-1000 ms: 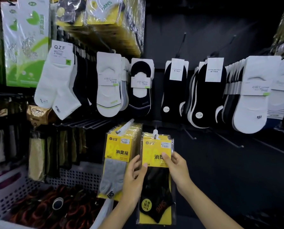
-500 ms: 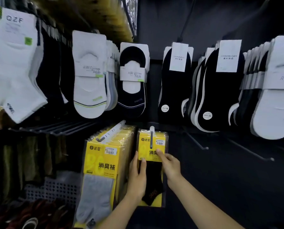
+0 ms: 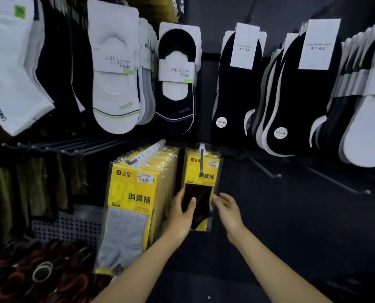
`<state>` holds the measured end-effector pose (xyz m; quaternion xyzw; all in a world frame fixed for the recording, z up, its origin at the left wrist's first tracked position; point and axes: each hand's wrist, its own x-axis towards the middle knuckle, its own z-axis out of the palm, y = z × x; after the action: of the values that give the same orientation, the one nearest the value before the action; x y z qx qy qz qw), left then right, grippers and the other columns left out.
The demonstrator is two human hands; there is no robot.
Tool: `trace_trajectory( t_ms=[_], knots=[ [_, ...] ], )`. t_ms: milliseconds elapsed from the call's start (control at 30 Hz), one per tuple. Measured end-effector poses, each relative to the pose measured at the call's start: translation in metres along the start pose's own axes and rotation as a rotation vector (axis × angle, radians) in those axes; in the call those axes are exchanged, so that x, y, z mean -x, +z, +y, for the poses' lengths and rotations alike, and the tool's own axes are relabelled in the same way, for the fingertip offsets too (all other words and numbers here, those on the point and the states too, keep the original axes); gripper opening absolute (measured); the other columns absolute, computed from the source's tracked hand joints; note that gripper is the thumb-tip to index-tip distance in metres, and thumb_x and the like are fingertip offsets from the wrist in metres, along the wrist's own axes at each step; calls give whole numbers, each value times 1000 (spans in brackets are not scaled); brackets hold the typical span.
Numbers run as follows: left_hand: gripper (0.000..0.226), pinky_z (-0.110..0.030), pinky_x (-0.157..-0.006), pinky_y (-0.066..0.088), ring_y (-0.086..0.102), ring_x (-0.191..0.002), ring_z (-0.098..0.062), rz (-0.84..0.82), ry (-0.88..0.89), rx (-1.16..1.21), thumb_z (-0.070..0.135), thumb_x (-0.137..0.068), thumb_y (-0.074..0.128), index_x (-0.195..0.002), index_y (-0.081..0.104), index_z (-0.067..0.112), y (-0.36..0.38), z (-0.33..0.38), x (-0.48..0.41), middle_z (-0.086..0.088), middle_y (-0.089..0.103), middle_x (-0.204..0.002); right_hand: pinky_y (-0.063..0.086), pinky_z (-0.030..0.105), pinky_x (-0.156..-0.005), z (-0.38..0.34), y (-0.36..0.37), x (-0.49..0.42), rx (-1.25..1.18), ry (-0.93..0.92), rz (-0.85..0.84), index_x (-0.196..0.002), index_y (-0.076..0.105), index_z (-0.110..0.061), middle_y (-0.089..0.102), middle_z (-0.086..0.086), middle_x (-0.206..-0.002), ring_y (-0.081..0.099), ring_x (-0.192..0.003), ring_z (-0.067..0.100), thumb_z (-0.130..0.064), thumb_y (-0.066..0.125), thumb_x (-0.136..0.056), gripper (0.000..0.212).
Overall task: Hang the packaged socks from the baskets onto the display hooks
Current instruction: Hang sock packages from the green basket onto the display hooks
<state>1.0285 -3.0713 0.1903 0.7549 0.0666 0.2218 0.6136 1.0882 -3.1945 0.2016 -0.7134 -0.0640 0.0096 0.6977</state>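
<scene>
1. The left hand (image 3: 181,217) grips the sock pack (image 3: 200,173) at its lower left edge. The thumb lies flat across the black sock on the front, and the other fingers go behind, hidden.
2. The right hand (image 3: 228,209) has its fingers (image 3: 216,197) loosely curled and close together, tips at the pack's right edge. Can't tell if they pinch it or only touch.
3. The pack has a yellow card w/ a black sock in clear wrap. It hangs upright on a hook (image 3: 201,153), w/ the hook's end poking out past the front of the pack.
4. Just beside it on the left is a full stack of yellow packs (image 3: 130,193) w/ grey socks, on its own hook.
5. To the right are bare hooks (image 3: 264,168), well apart from the hands.
6. The row above holds low-cut socks on cards: white (image 3: 114,88), navy (image 3: 175,88), then black (image 3: 236,88).
7. Bottom left is a basket (image 3: 66,226) w/ a perforated wall and dark red items inside, too blurred to tell what they are.
</scene>
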Motion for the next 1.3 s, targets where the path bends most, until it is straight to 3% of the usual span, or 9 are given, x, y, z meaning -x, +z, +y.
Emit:
trace_trajectory(
  t_ms=[200, 367, 500, 667, 833, 933, 1033, 1133, 1300],
  knots=[
    [54, -35, -111, 34, 37, -132, -8, -92, -72, -83, 42, -93, 51, -143, 35, 29, -16, -52, 100, 7, 40, -144, 37, 20, -93, 66, -43, 90, 133, 56, -126, -134, 47, -16, 48, -3, -134, 47, -113, 6, -23, 59, -93, 43],
    [39, -18, -101, 34, 44, -117, -2, -145, -261, -119, 36, -90, 59, -126, 42, 39, -24, -110, 180, 12, 44, -134, 44, 33, -99, 136, -63, 156, 161, 211, -141, -116, 58, -14, 58, 9, -128, 56, -104, 12, -8, 64, -89, 28],
    [42, -5, -88, 37, 47, -114, -2, -218, -401, -213, 39, -90, 59, -130, 48, 29, -36, -149, 245, 12, 49, -129, 45, 26, -89, 186, -71, 212, 226, 392, -220, -111, 60, -17, 57, 7, -127, 56, -103, 13, -12, 64, -90, 22],
    [47, -26, -106, 36, 47, -127, -20, -331, -544, -342, 32, -94, 55, -135, 47, 9, -54, -198, 330, -4, 51, -134, 43, 13, -70, 256, -88, 293, 403, 600, -273, -125, 53, 3, 58, 20, -127, 55, -119, 29, -9, 63, -90, 38],
    [48, -24, -87, 42, 51, -123, -29, -336, -757, -409, 28, -94, 55, -133, 48, 2, -78, -238, 400, -8, 54, -126, 46, 27, -83, 304, -117, 359, 525, 855, -382, -117, 57, 3, 59, 16, -115, 57, -110, 27, -13, 60, -92, 29],
    [54, -25, -86, 41, 51, -122, -28, -387, -846, -517, 35, -95, 52, -140, 39, 7, -89, -255, 418, -12, 50, -136, 47, 20, -76, 318, -123, 377, 542, 926, -417, -109, 59, 6, 58, 11, -98, 57, -89, 22, 1, 60, -89, 21],
    [60, -25, -88, 42, 49, -123, -29, -455, -889, -497, 39, -95, 51, -145, 31, 14, -92, -264, 421, -11, 47, -140, 45, 27, -89, 318, -119, 378, 562, 918, -456, -123, 54, -1, 58, 11, -118, 55, -113, 24, -13, 68, -86, 41],
    [63, -36, -105, 40, 44, -129, -28, -554, -952, -488, 45, -94, 50, -145, 32, 14, -92, -273, 424, -10, 42, -145, 46, 22, -74, 319, -120, 374, 562, 952, -462, -112, 61, -8, 60, 8, -114, 56, -105, 19, -25, 73, -82, 37],
    [67, -32, -104, 35, 36, -134, -26, -581, -985, -507, 49, -92, 50, -145, 29, 14, -87, -275, 427, -9, 32, -150, 40, 29, -100, 330, -118, 380, 530, 1020, -595, -131, 51, -14, 43, 7, -143, 43, -129, 24, -35, 78, -75, 65]
  ],
)
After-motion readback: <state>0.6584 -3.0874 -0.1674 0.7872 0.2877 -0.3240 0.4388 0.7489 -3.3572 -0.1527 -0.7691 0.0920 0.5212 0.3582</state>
